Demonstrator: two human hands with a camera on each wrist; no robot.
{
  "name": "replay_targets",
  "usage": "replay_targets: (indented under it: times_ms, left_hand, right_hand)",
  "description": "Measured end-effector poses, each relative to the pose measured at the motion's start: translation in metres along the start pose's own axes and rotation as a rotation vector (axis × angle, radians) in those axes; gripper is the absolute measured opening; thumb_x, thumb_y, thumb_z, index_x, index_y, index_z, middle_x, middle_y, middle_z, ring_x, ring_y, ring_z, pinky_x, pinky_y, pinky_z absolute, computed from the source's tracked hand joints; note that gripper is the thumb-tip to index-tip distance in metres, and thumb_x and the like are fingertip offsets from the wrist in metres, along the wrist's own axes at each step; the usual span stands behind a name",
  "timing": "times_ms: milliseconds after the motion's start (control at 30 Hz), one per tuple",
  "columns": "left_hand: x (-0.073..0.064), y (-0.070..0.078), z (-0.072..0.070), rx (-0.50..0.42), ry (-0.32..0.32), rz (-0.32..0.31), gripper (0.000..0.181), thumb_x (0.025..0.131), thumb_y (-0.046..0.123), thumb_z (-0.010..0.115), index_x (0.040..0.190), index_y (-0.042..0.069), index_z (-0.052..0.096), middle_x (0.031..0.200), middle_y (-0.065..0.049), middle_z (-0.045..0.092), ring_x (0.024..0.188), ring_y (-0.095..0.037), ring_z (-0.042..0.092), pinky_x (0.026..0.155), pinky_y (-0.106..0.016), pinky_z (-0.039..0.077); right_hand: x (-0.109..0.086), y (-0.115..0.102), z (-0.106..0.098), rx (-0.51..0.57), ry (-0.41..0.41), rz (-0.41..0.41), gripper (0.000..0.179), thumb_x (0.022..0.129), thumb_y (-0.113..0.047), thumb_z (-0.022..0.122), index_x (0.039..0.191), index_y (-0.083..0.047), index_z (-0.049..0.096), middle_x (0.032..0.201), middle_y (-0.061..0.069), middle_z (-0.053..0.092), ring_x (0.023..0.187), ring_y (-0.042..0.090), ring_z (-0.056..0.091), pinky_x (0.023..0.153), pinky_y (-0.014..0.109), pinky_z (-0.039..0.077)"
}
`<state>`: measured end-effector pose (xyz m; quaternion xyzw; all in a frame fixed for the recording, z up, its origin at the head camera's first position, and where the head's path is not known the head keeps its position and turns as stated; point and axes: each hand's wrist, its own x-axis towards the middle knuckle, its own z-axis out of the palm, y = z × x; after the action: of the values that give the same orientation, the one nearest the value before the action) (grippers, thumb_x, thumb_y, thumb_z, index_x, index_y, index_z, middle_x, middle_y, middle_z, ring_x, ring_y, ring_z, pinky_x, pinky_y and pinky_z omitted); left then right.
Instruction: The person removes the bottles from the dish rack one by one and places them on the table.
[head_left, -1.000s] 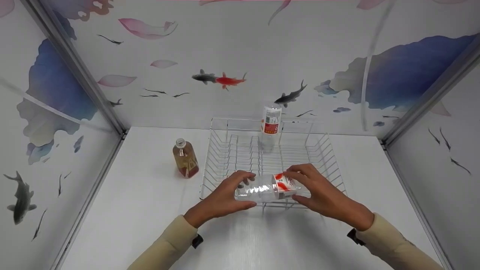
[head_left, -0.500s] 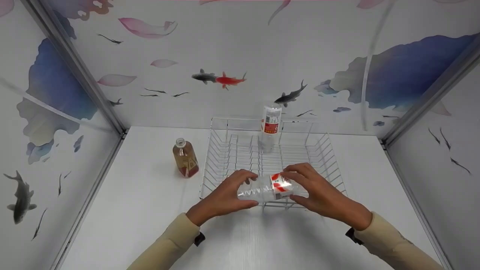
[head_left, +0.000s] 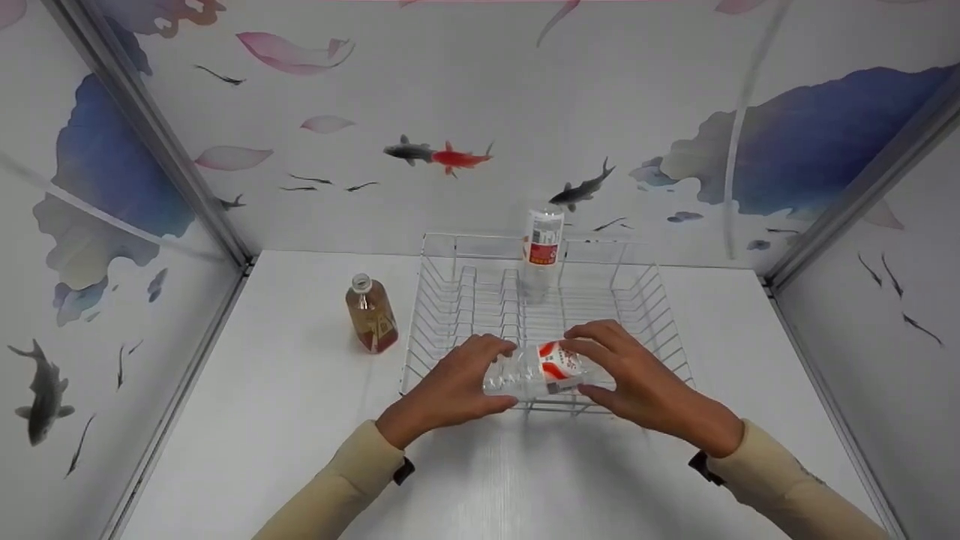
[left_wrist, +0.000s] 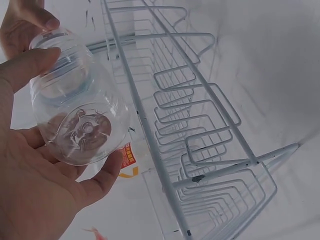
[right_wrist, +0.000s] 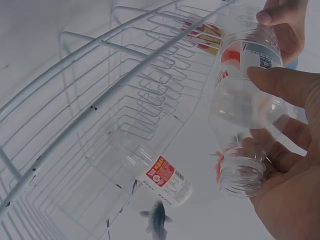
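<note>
A clear, capless plastic bottle [head_left: 517,373] with a red-and-white label lies on its side in the air above the front of a white wire rack [head_left: 664,300]. My left hand [head_left: 454,386] holds it round the base, thumb and fingers on opposite sides. My right hand [head_left: 637,379] grips it near the label and neck; the open mouth [right_wrist: 242,177] shows in the right wrist view. A second clear bottle [head_left: 544,247] with a red-and-white label stands upside down in the back of the rack.
An amber bottle [head_left: 372,315] with a gold label and some reddish colour at its base stands left of the rack on the white table [head_left: 300,390]. White panels [head_left: 480,90] painted with fish and petals enclose the table at the back and both sides.
The held bottle has turned a little about its length, so its label shows more of the red pattern. Both hands have drifted slightly up and closer together. The other bottles stay put.
</note>
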<state>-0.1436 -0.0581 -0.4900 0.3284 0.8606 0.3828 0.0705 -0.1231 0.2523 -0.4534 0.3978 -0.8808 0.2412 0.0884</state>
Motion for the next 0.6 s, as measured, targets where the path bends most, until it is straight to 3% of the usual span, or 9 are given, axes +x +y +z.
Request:
replay_targets:
  times_ms: [167, 400, 600]
  left_hand:
    - [0.003, 0.007, -0.001, 0.019, 0.022, 0.021, 0.068, 0.093, 0.030, 0.091, 0.150, 0.011, 0.060, 0.142, -0.004, 0.065, 0.121, -0.018, 0.059, 0.104, -0.040, 0.059]
    - [0.002, 0.009, -0.004, -0.004, 0.045, 0.019, 0.065, 0.093, 0.029, 0.090, 0.148, 0.009, 0.060, 0.145, -0.007, 0.064, 0.125, -0.022, 0.060, 0.109, -0.043, 0.058]
    - [-0.005, 0.004, -0.006, -0.074, 0.089, 0.021, 0.065, 0.094, 0.026, 0.089, 0.148, 0.009, 0.058, 0.145, -0.009, 0.063, 0.125, -0.026, 0.061, 0.107, -0.043, 0.059]
  right_hand:
    - [0.003, -0.001, -0.002, -0.002, 0.013, -0.027, 0.077, 0.082, -0.005, 0.099, 0.150, -0.014, 0.064, 0.150, 0.004, 0.061, 0.137, 0.026, 0.055, 0.106, 0.044, 0.062]
    - [0.003, 0.002, -0.008, -0.009, 0.018, -0.021, 0.079, 0.081, -0.008, 0.100, 0.151, -0.017, 0.063, 0.153, 0.002, 0.059, 0.139, 0.025, 0.055, 0.107, 0.044, 0.062]
    - [0.002, 0.006, -0.016, 0.013, 0.118, -0.053, 0.081, 0.079, -0.002, 0.099, 0.151, -0.014, 0.064, 0.151, 0.007, 0.061, 0.138, 0.028, 0.055, 0.116, 0.021, 0.049]
